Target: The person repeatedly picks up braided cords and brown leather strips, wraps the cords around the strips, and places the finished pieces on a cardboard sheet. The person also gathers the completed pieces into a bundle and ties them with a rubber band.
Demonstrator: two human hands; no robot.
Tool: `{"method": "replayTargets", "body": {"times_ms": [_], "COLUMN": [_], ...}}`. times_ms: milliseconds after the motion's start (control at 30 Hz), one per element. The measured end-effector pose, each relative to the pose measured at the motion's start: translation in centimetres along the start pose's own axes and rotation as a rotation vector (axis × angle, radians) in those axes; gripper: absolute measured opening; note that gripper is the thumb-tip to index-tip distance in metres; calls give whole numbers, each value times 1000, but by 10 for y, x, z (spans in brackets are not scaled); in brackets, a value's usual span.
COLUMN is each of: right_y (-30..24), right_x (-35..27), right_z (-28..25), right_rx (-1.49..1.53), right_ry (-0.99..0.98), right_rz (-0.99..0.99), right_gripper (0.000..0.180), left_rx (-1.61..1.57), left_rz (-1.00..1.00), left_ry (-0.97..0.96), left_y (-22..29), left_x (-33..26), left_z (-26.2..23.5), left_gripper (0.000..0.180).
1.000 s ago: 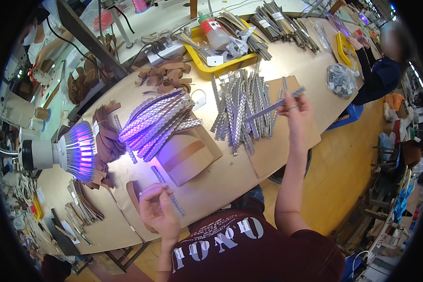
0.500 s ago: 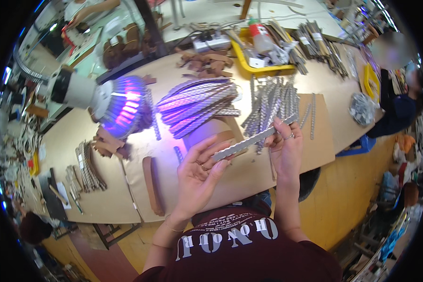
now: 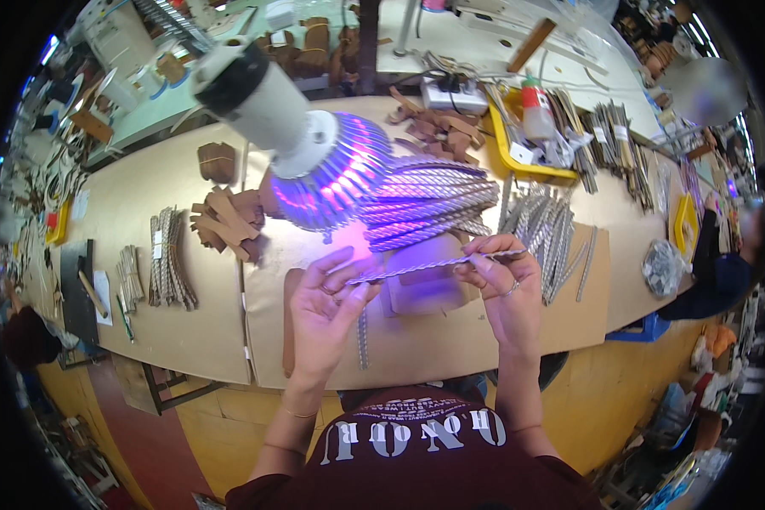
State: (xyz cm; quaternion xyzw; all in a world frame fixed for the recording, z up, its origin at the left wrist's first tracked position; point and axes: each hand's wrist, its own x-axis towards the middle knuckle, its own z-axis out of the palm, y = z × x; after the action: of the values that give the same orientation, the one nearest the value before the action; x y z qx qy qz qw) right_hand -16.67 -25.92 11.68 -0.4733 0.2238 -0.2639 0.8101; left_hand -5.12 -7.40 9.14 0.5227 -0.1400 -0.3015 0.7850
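Left hand [image 3: 325, 299] and right hand [image 3: 508, 291] pinch the strip [image 3: 429, 268] near its ends, stretched above the bench [image 3: 408, 353]; a light, even grip should serve best, keeping it untwisted; fingers are best kept off its middle.

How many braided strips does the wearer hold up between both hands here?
1: a slim, silvery-grey braided strip, running from the left hand to the right hand. Another directly behind it could be hidden.
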Motion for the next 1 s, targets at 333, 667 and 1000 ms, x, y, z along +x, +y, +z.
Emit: {"method": "replayTargets", "body": {"times_ms": [333,667,1000], "right_y": [6,16,16], "right_x": [26,34,36], "right_z": [43,58,78], "right_rx": [-132,-76,-521], "right_ry": [-117,-189,-306], "right_rz": [50,118,273], "right_gripper": [57,30,19], "left_rx": [-99,-24,-88], "left_rz": [104,-188,-352], "left_ry": [91,-271,-443], "left_y": [13,13,-1], "left_x": [17,-17,-24], "left_z": [-33,-43,-26], "left_gripper": [46,41,41]}}
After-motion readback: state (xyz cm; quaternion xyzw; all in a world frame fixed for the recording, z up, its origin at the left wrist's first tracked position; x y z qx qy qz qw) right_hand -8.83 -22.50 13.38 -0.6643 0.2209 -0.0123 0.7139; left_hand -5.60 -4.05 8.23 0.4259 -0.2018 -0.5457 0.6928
